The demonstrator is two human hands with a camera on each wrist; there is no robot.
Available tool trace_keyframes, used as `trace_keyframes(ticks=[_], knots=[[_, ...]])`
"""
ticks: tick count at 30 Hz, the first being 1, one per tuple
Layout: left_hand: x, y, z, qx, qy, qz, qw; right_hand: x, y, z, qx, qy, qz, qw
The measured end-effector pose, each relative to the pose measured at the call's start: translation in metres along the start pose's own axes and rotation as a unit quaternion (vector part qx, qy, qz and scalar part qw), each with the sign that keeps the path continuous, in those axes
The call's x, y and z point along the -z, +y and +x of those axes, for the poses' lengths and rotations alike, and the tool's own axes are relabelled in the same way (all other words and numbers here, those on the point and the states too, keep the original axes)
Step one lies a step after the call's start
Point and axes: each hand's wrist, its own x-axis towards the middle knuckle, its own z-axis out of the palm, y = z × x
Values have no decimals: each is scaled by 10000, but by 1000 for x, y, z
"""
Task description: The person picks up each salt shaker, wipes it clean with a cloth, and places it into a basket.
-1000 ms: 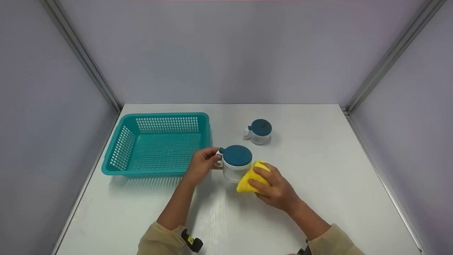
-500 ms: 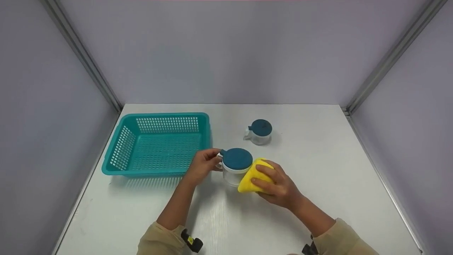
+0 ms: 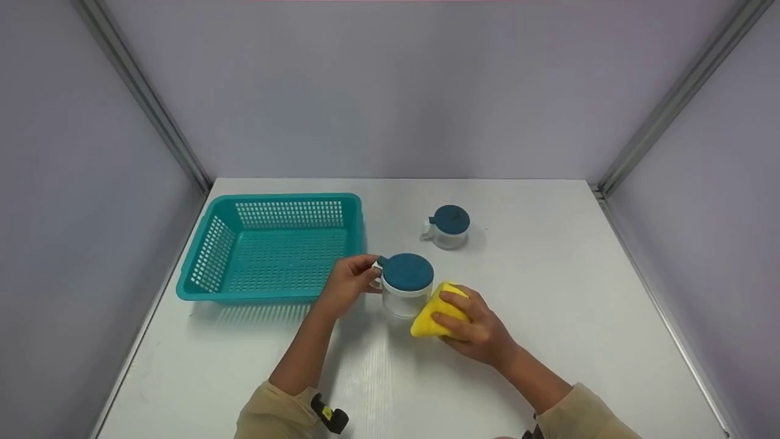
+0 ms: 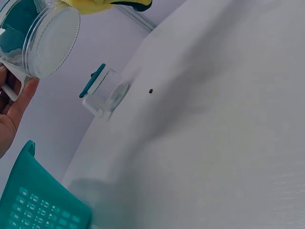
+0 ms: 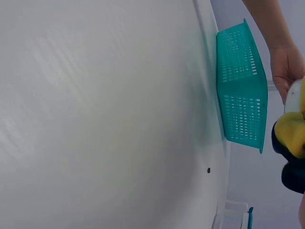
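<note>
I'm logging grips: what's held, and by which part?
The left hand holds the nearer lidded jar by its handle; the right hand grips a yellow cloth by the side away from the jar.

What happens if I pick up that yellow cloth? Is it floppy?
Probably floppy: the yellow cloth is bunched up in the right hand. It likely won't slip easily, since it looks fuzzy. Probably won't roll either: it's folded, not round.

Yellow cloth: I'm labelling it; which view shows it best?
Head: only there is the yellow cloth uncropped, though partly covered. Left wrist shows a piece cropped at top; right wrist, folds cropped at right.
</note>
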Motion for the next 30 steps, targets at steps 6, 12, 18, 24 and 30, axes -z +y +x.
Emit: trace_keyframes(ticks=[6,12,18,24,30], knots=[[1,-4,0,98,23,97,9999,2,-2,4,53,57,66,9999],[2,-3,0,154,-147,124,9997,7,-5,20,110,278,244,9993],[0,-1,-1,146,-295,54,9994,11,-2,33,51,611,334,9976],[2,-4,-1,171,-456,-49,9988,11,-3,28,268,596,260,9975],[6,-4,-1,85,-565,-185,9982,3,-5,12,610,392,289,9969]])
